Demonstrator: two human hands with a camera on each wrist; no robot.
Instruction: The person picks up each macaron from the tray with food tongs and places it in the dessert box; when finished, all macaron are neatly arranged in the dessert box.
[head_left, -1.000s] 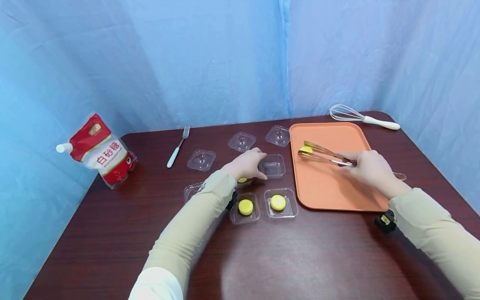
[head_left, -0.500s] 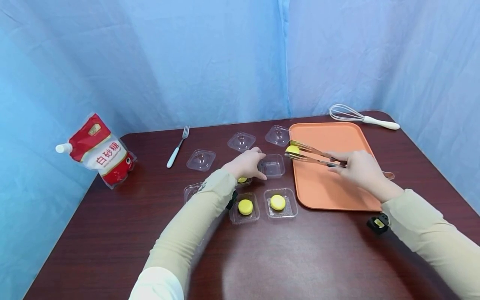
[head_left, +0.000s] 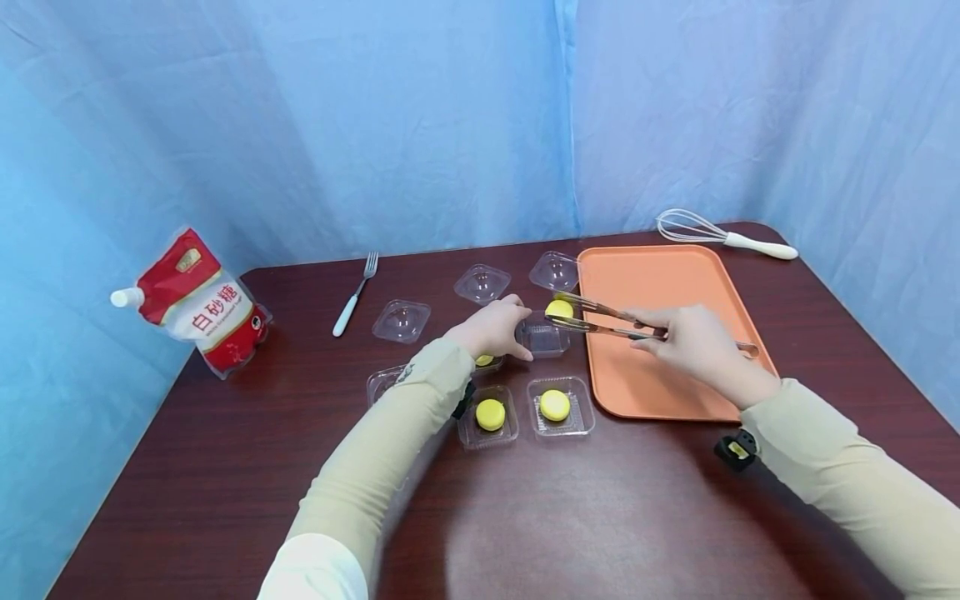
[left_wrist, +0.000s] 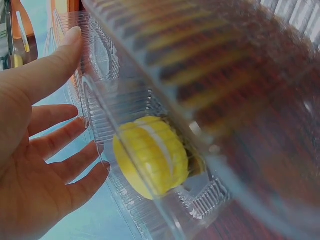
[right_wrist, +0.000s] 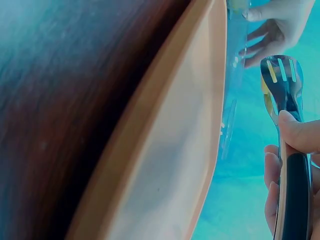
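My right hand grips metal tongs, whose tips hold a yellow macaron above the far part of a clear plastic box. Against that box's left side, my left hand rests with thumb and fingers spread apart; in the left wrist view the fingers look relaxed. Partly hidden under the left hand is another macaron in a clear box. Two more boxes stand nearer, each with a macaron: the left macaron and the right macaron.
An orange tray lies under the right hand. Clear lids are spread along the back. A whisk, a fork and a sugar pouch are farther out. Another clear box is partly behind the left sleeve.
My right hand has moved left with the tongs, carrying the macaron from over the orange tray to over the clear box. The left hand has stayed in place.
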